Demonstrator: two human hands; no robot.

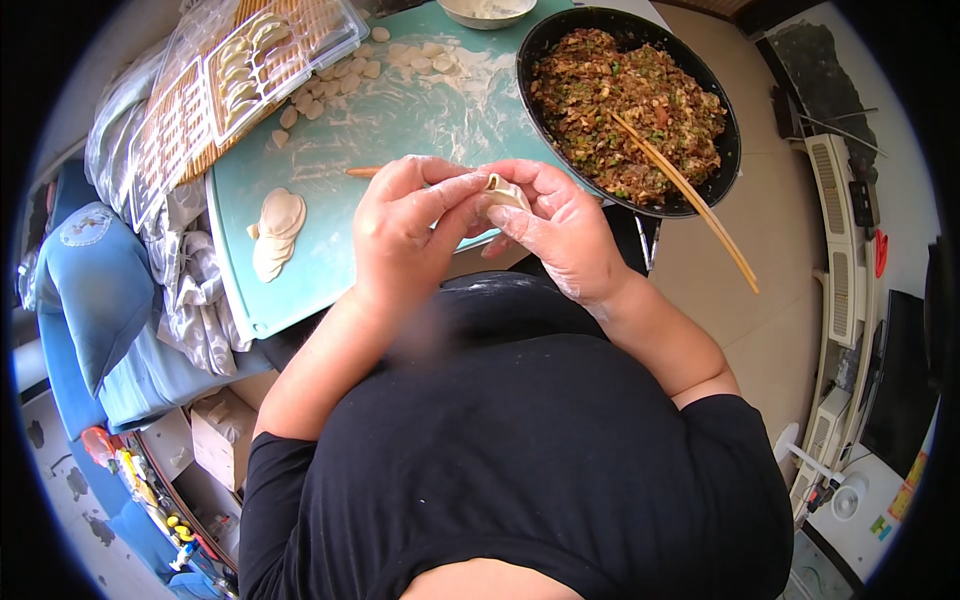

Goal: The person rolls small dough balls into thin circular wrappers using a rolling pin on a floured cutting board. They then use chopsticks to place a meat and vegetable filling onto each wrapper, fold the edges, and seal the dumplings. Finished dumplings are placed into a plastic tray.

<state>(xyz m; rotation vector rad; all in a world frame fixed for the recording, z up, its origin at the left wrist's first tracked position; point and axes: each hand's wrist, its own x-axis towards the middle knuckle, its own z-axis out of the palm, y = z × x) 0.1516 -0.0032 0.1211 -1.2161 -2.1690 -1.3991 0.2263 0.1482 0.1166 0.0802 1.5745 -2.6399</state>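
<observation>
Between my two floury hands is a partly folded dumpling (508, 194), its pale wrapper pinched at the edge. My left hand (410, 215) grips its left side with thumb and fingertips. Around its right side curl the fingers of my right hand (562, 225), thumb in front. Both hands are raised over the near edge of a green board (310, 220) dusted with flour. A stack of round dough wrappers (277, 232) lies on the board to the left. The wooden tip of a rolling pin (362, 172) shows behind my left hand.
A black pan of minced filling (640, 110) stands at the right, with chopsticks (700, 210) jutting over its rim. Small dough pieces (340, 80) lie at the board's back. Finished dumplings (250, 60) sit in a tray at the far left. A metal bowl (487, 12) is at the back.
</observation>
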